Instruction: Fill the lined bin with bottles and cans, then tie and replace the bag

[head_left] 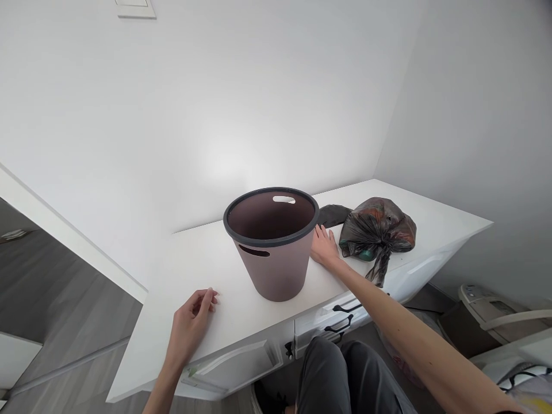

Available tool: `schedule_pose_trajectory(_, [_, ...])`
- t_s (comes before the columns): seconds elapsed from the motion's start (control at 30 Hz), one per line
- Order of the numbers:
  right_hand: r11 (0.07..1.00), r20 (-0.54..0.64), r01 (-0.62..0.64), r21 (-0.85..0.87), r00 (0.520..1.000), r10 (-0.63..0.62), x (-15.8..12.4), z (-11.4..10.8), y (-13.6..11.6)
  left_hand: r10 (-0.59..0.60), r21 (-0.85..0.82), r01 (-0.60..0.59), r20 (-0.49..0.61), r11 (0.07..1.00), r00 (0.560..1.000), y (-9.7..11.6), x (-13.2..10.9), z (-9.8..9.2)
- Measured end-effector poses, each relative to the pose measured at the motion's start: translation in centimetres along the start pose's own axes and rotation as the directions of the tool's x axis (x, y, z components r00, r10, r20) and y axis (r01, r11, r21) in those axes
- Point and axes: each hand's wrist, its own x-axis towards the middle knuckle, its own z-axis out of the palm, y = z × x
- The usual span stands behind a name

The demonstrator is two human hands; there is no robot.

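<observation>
A mauve plastic bin [274, 247] with a dark grey rim and two handle slots stands upright on a white table [207, 264]; nothing shows inside it. My right hand [323, 246] lies flat on the table just right of the bin, fingers stretched toward a folded black bag [333, 214]. A tied, full black rubbish bag [378, 233] sits just beyond that hand to the right. My left hand [192, 322] rests near the table's front left, fingers loosely curled, holding nothing.
White walls meet in a corner behind the table. Drawers with dark handles [340, 316] run along the table front above my knees. A white appliance [487, 310] stands on the floor at the right. Grey floor lies to the left.
</observation>
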Motion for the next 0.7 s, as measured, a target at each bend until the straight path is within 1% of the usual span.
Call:
schedule_pose_trajectory(0.1, [1.000,0.010,0.012,-0.003,1.000,-0.012,-0.3,0.0,0.0,0.008,-0.007,-0.008,-0.009,1.000,1.000,0.1,0.0,0.0])
schedule_pose_trajectory(0.3, [0.998,-0.010,0.056,0.013,0.998,-0.056,-1.7,-0.2,0.1,-0.029,-0.006,0.029,-0.006,1.000,1.000,0.4,0.0,0.0])
schedule_pose_trajectory(0.53, [0.991,-0.004,0.127,0.035,0.992,-0.127,-4.0,-0.4,0.1,0.000,-0.017,0.000,-0.013,1.000,1.000,0.3,-0.1,-0.1])
schedule_pose_trajectory(0.7, [0.979,-0.009,0.201,0.044,0.980,-0.201,-6.4,-0.6,0.1,0.004,-0.005,-0.004,-0.019,1.000,1.000,0.5,-0.2,-0.1])
